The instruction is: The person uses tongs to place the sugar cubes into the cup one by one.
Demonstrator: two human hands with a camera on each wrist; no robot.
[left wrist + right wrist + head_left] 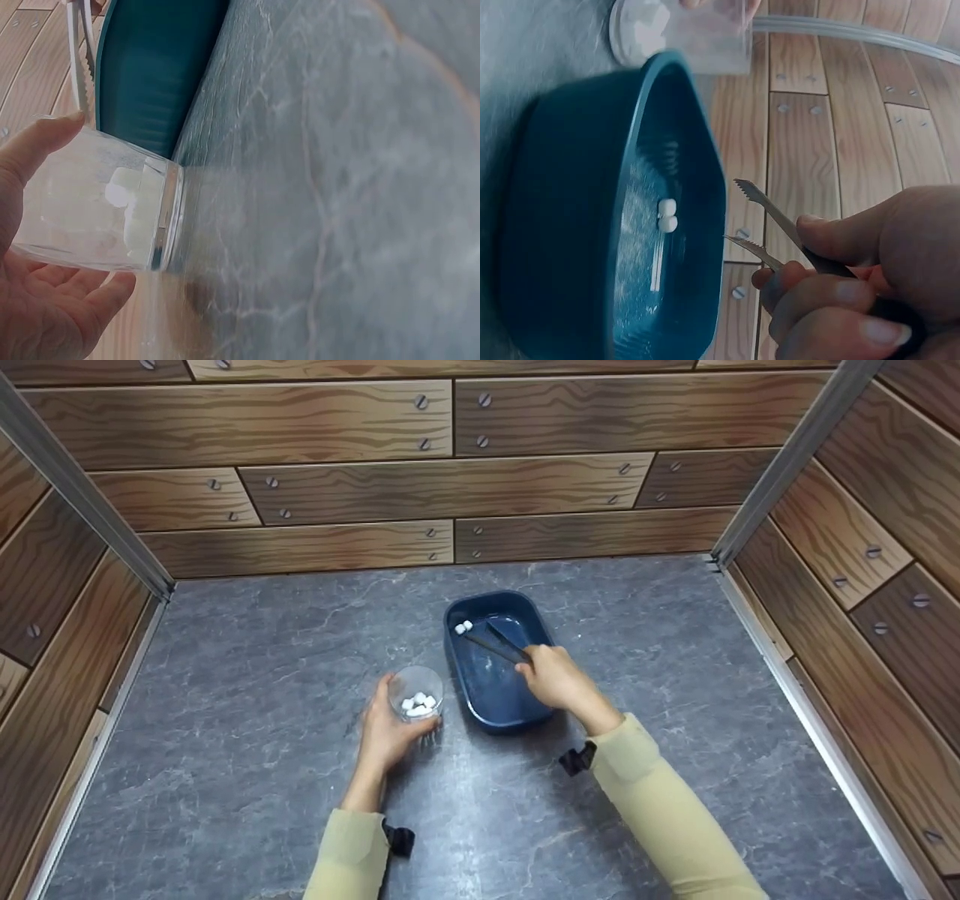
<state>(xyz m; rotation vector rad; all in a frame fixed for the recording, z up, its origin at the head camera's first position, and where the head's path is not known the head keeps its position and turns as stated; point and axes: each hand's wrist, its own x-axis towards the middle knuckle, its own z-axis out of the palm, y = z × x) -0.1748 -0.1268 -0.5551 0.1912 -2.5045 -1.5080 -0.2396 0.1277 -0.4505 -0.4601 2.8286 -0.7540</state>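
Note:
My left hand grips a clear cup, thumb on one side and fingers on the other. The cup stands on the floor with several small white rounded pieces at its bottom. In my right hand are dark tongs, their serrated tips spread apart with nothing between them. Those tips are above a blue rectangular basin, and in the right wrist view the tongs appear past its rim. Two white pieces lie together inside the basin, near its far left corner in the head view.
Grey marbled flooring surrounds the cup and basin. Wood-patterned panels rise at the back and both sides, with metal strips along the side edges. Each sleeve cuff has a black wrist device on it.

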